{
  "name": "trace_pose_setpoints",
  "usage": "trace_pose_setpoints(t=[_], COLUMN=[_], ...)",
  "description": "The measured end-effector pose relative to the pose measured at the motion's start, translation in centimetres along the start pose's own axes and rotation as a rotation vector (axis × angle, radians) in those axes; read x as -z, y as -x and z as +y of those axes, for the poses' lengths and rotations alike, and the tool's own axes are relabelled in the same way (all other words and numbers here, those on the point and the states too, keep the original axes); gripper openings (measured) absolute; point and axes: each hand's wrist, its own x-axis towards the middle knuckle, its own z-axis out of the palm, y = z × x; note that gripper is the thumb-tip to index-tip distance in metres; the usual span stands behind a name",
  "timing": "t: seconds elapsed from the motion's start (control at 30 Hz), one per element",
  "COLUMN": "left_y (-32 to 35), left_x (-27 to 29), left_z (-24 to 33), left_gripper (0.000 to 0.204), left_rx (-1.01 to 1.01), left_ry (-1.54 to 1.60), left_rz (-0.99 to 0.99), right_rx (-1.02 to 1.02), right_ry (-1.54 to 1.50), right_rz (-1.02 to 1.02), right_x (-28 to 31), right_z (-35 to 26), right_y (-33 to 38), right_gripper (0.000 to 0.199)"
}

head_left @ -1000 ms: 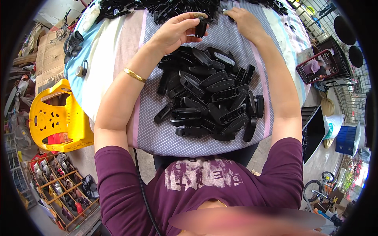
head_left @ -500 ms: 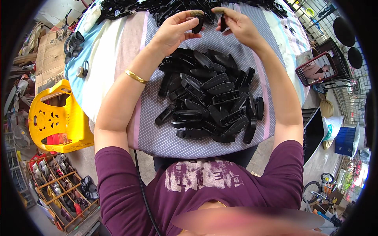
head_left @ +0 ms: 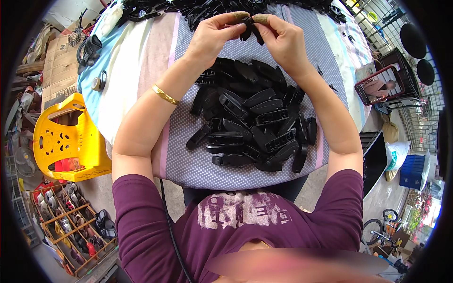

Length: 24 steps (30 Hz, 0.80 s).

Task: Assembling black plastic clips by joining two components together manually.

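Note:
My left hand (head_left: 214,35) and my right hand (head_left: 284,42) meet at the far side of the table, both closed in pinches. Between them are small black plastic parts (head_left: 250,32), one in each hand, touching each other; their exact shape is partly hidden by my fingers. Tan coverings wrap the forefingers of both hands. Below my hands, between my forearms, lies a pile of long, curved black plastic pieces (head_left: 257,113), some showing hollow, ribbed undersides.
A cloth-covered table (head_left: 188,167) carries more black parts (head_left: 217,9) along its far edge. To the left stand a yellow plastic chair (head_left: 56,137) and a wooden shoe rack (head_left: 78,226). A propped phone (head_left: 380,85) is at the right. A dark cable (head_left: 166,212) hangs beside my left arm.
My hands were apart, each with a black part; they have come together and the two parts now touch. A ribbed piece now shows at the pile's upper left.

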Motion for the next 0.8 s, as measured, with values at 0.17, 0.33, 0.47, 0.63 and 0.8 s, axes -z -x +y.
trace_pose_setpoints(t=[0.17, 0.33, 0.47, 0.63, 0.8], left_y=[0.4, 0.0, -0.7, -0.7, -0.6], left_x=[-1.4, -0.4, 1.1, 1.5, 1.7], left_z=[0.2, 1.4, 0.9, 1.6, 1.8], left_gripper=[0.025, 0.025, 0.023, 0.022, 0.023], left_rx=[0.037, 0.091, -0.033, -0.111, -0.085], left_ry=[0.187, 0.288, 0.126, 0.063, 0.064], left_rz=[0.050, 0.031, -0.105, -0.196, -0.182], right_rx=[0.246, 0.046, -0.269, -0.217, -0.206], right_ry=[0.340, 0.136, -0.043, -0.067, 0.001], right_rz=[-0.031, -0.057, -0.280, -0.285, -0.360], right_x=[0.2, 0.1, 0.7, 0.6, 0.5], right_z=[-1.1, -0.3, -1.1, -2.1, -2.1], right_y=[0.1, -0.2, -0.3, 0.2, -0.3], right_gripper=[0.017, 0.025, 0.029, 0.022, 0.021])
